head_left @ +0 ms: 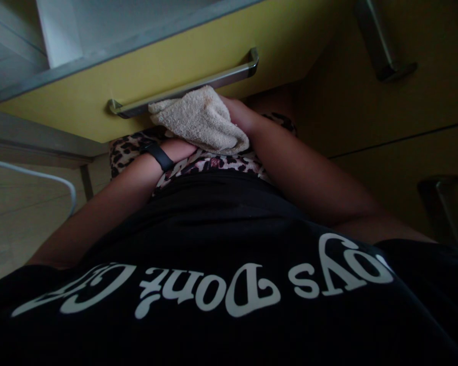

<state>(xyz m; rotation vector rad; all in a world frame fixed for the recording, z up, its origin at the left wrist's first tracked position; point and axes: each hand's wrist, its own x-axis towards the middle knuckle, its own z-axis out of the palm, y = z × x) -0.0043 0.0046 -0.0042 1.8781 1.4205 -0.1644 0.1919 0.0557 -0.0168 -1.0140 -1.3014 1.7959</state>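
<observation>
A beige terry cloth (202,119) lies bunched over my hands, just below the long metal handle (198,86) of the yellow drawer front (145,76). My right hand (234,114) grips the cloth from its right side, the fingers covered by the fabric. Under the cloth's lower left edge is my left hand (183,147), with a black watch (158,156) on its wrist. The cloth hides the left fingers, so their grip does not show. The cloth's upper edge overlaps the handle in view; whether they touch is unclear.
The drawer (110,25) stands pulled out, with a white divider (59,33) inside. Yellow fronts with metal handles (383,46) are on the right. A white cable (41,174) curves over the tiled floor (19,218) at left. Leopard-print fabric (127,152) covers my lap.
</observation>
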